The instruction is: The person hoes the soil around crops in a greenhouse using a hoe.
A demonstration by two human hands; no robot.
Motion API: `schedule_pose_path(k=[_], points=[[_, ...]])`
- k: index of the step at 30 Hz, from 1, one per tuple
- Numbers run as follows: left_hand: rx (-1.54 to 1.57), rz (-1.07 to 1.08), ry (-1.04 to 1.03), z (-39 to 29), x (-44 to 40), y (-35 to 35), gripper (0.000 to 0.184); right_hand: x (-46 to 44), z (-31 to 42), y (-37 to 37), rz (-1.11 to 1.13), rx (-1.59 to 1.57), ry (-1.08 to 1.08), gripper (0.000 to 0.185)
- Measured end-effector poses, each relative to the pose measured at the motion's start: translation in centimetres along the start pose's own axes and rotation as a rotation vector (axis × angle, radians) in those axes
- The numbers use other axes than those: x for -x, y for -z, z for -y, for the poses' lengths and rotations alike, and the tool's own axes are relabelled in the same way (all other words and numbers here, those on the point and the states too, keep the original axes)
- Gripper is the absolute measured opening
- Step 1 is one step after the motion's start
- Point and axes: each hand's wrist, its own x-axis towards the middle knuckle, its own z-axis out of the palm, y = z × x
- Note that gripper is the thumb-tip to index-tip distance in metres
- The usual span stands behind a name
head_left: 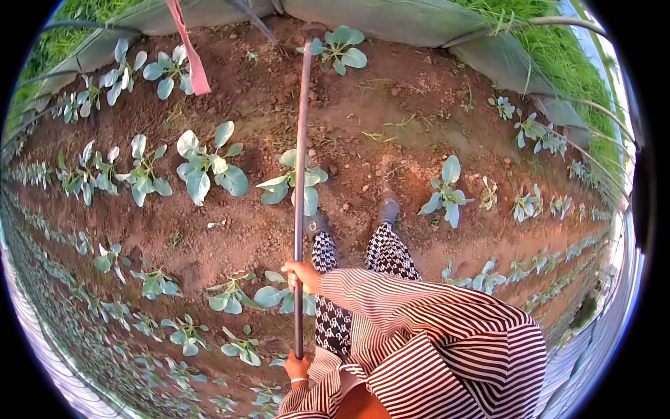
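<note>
A long-handled hoe [303, 140] runs almost straight away from me, its blade [314, 29] on the soil at the far edge of the bed, close beside a leafy seedling [340, 49]. My right hand [301, 274] is wrapped round the handle about two thirds of the way down. Lower, at the butt end, my left hand [296, 366], with a pale band at the wrist, grips the same handle. Behind the shaft a broad-leaved plant [310, 178] is partly covered. Part of the blade seems sunk in or hidden by soil.
Rows of young leafy plants [202, 167] stretch left and right. My shoes [389, 211] stand on bare soil between plants. A pale plastic sheet [391, 24] borders the bed, with thin hoops [558, 22] and grass beyond. A pink strap [188, 49] hangs at upper left.
</note>
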Motion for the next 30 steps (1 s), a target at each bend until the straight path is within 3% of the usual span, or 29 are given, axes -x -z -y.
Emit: schedule_pose_path(k=[3, 6, 8, 16, 19, 21, 22, 23, 25, 28, 30], points=[[-0.059, -0.084, 0.021, 0.1, 0.8, 0.0, 0.025, 1.5, 0.2, 0.8, -0.046, -0.085, 0.017, 0.023], [-0.127, -0.119, -0.143, -1.7, -1.3, -0.5, 0.023, 2.4, 3.5, 2.5, -0.102, -0.188, 0.12, 0.021], [-0.145, -0.108, -0.248, -3.3, -4.3, -1.1, 0.021, 2.9, 6.9, 3.2, -0.229, -0.128, 0.301, 0.021], [-0.196, -0.215, -0.565, -18.3, -17.8, 2.3, 0.023, 5.0, 22.2, 1.8, -0.233, -0.281, 0.726, 0.028], [-0.269, -0.218, -0.548, -23.6, -20.9, 5.6, 0.027, 2.7, 27.3, 0.9, -0.351, -0.371, 0.736, 0.029], [-0.31, -0.173, -0.527, -25.7, -20.6, 7.6, 0.026, -1.1, 29.3, 2.0, -0.306, -0.433, 0.675, 0.025], [-0.331, -0.148, -0.514, -26.5, -19.9, 8.3, 0.026, -3.4, 29.4, 3.0, -0.261, -0.401, 0.592, 0.013], [-0.343, -0.11, -0.499, -26.4, -18.7, 8.5, 0.025, -4.4, 28.1, 2.4, -0.366, -0.305, 0.543, 0.011], [-0.37, -0.046, -0.462, -24.8, -15.1, 8.9, 0.023, -6.0, 26.5, 3.1, -0.374, -0.269, 0.477, 0.014], [-0.375, -0.022, -0.432, -24.8, -9.9, 9.4, 0.024, -2.9, 24.7, 4.3, -0.203, -0.236, 0.496, 0.017], [-0.398, -0.062, -0.386, -24.7, -6.5, 11.1, 0.024, 0.2, 22.9, 3.1, -0.017, -0.39, 0.309, 0.014]])
